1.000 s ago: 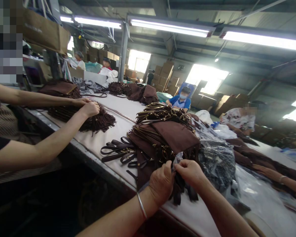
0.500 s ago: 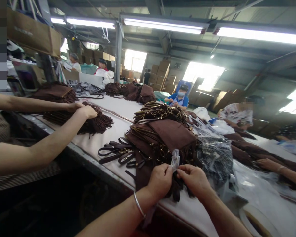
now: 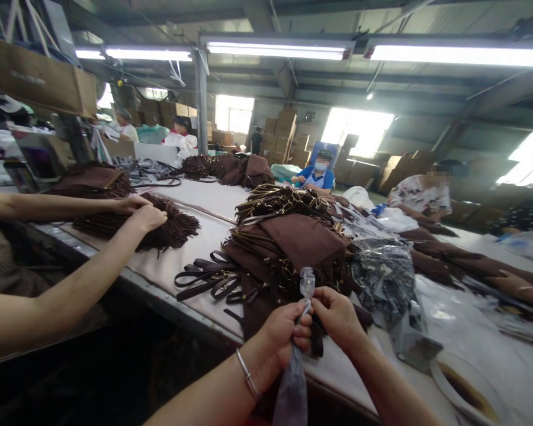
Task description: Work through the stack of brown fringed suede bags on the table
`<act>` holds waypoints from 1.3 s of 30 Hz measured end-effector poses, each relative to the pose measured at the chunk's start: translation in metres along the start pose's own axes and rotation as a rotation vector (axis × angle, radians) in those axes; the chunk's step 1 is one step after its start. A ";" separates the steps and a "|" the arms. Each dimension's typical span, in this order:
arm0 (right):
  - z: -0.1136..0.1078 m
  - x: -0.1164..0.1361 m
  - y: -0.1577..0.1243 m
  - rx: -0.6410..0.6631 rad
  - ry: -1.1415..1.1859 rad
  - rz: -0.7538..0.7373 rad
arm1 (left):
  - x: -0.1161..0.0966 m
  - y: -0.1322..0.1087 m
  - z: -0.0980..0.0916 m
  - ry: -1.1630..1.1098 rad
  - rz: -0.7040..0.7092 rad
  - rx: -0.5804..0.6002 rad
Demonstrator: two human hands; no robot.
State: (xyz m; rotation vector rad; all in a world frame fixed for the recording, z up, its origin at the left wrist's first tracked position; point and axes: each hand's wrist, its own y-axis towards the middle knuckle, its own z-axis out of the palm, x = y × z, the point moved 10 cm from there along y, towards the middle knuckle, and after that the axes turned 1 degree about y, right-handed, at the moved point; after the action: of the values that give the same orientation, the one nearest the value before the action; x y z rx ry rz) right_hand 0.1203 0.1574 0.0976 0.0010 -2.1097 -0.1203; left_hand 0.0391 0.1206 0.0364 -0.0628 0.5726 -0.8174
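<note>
My left hand (image 3: 284, 337) is closed round a clear plastic wrapper (image 3: 298, 355) whose lower end hangs down over the table edge. My right hand (image 3: 337, 316) pinches the same wrapper near its twisted top, which sticks up between the two hands. Both hands sit at the near edge of a pile of brown suede bags (image 3: 293, 245) with gold chains. Dark brown straps (image 3: 208, 275) lie loose to the left of that pile.
A co-worker's two arms (image 3: 71, 284) reach from the left to a fringed brown pile (image 3: 160, 222). More people sit across the long white table (image 3: 190, 245). Crumpled plastic bags (image 3: 382, 272) lie right of my hands. A tape roll (image 3: 464, 387) rests at the near right.
The wrapper has come up and out between my hands, and its lower end now hangs below my left hand. My hands shifted slightly left.
</note>
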 end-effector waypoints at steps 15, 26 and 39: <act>0.019 -0.033 0.001 0.085 0.255 0.146 | -0.022 -0.005 -0.026 0.557 0.396 -0.378; 0.048 -0.023 -0.019 0.264 0.897 0.315 | -0.044 -0.023 -0.031 0.784 0.590 -0.436; 0.050 -0.021 -0.026 0.289 0.800 0.295 | -0.061 -0.022 -0.038 0.635 0.554 -0.511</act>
State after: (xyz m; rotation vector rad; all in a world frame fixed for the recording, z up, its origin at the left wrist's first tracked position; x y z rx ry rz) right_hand 0.0870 0.1369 0.0514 -0.0766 -1.2929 0.3174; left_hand -0.0279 0.1548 0.0380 -0.1063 1.3230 -0.1159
